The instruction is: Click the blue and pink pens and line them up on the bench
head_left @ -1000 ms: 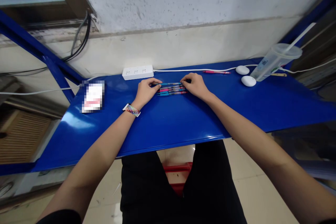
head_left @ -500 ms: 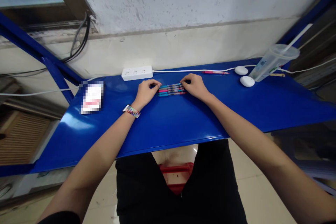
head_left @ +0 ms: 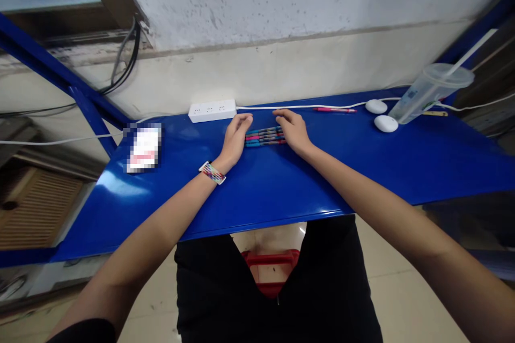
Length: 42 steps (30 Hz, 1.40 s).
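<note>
Several pens (head_left: 265, 136) with blue and pink parts lie side by side in a flat row on the blue table. At their left end stands my left hand (head_left: 236, 138), on edge, its fingers stretched forward and the palm turned toward the pens. My right hand (head_left: 293, 131) is at the other end, palm inward, fingers extended and covering the pen tips there. Neither hand grips anything that I can see. Whether the palms press on the pen ends is hard to make out. A patterned band (head_left: 212, 172) circles my left wrist.
Behind my hands lie a white power strip (head_left: 212, 111) and a single pink pen (head_left: 335, 110) near the cable. To the right are two white rounded objects (head_left: 386, 124) and a tilted plastic cup (head_left: 422, 94) with a straw. A blurred-out white item (head_left: 144, 147) lies left.
Both hands have gone from pinching the pen ends to flatter, upright palms at either side of the row. The pens stay together in their row. The view has shifted slightly.
</note>
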Each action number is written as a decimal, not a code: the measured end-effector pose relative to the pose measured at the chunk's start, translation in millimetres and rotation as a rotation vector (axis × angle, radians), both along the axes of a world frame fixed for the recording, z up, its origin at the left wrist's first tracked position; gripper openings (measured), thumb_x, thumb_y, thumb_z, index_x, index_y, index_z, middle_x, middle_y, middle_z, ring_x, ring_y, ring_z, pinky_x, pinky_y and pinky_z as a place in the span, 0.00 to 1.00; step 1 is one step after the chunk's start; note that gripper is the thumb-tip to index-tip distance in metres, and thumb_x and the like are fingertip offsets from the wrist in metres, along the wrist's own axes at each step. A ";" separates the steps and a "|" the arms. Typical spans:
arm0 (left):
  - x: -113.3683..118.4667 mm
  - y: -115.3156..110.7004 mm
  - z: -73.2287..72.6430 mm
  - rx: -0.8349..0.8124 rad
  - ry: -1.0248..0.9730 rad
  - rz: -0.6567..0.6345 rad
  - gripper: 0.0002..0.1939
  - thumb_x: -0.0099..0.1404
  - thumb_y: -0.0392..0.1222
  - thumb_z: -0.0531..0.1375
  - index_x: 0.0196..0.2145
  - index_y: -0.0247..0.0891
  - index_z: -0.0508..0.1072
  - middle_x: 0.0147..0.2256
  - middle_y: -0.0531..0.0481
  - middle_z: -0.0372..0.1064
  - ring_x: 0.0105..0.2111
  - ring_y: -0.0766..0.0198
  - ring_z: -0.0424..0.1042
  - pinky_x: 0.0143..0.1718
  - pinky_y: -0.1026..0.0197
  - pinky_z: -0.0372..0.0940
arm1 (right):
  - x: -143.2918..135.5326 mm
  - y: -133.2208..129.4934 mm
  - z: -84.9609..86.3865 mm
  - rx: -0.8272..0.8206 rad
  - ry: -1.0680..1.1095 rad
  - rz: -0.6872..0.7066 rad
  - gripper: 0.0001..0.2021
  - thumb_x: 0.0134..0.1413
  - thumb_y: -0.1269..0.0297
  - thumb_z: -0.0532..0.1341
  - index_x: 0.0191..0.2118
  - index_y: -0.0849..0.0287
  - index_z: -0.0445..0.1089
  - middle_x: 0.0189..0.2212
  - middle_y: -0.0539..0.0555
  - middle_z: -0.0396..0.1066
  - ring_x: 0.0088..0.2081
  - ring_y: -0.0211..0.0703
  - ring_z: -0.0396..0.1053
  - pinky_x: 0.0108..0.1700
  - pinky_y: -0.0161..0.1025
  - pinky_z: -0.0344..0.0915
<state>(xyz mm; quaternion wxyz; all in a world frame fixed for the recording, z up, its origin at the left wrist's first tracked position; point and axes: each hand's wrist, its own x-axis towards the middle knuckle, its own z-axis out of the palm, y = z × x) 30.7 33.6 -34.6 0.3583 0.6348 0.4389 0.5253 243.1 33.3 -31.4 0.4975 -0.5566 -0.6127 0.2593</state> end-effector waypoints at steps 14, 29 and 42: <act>4.7 2.1 2.7 -0.058 -0.181 -0.118 0.21 0.79 0.62 0.57 0.44 0.44 0.78 0.55 0.41 0.82 0.64 0.53 0.78 0.71 0.46 0.68 | -10.1 -5.8 -3.0 -0.023 -0.009 0.013 0.16 0.68 0.72 0.59 0.52 0.56 0.84 0.66 0.60 0.78 0.71 0.56 0.73 0.75 0.53 0.64; -5.0 -73.6 22.5 -0.205 -0.374 -0.171 0.15 0.77 0.51 0.60 0.40 0.42 0.84 0.49 0.43 0.82 0.60 0.51 0.78 0.74 0.46 0.63 | -5.8 -61.1 -4.4 0.016 0.092 0.197 0.14 0.64 0.68 0.61 0.43 0.52 0.86 0.61 0.57 0.82 0.69 0.58 0.74 0.74 0.60 0.63; -16.6 -86.0 15.3 -0.146 -0.130 -0.117 0.11 0.77 0.48 0.61 0.42 0.44 0.83 0.51 0.45 0.82 0.61 0.48 0.76 0.71 0.43 0.65 | 10.6 -104.2 3.3 0.315 -0.342 0.408 0.09 0.69 0.66 0.65 0.47 0.54 0.84 0.68 0.62 0.74 0.78 0.69 0.59 0.75 0.73 0.61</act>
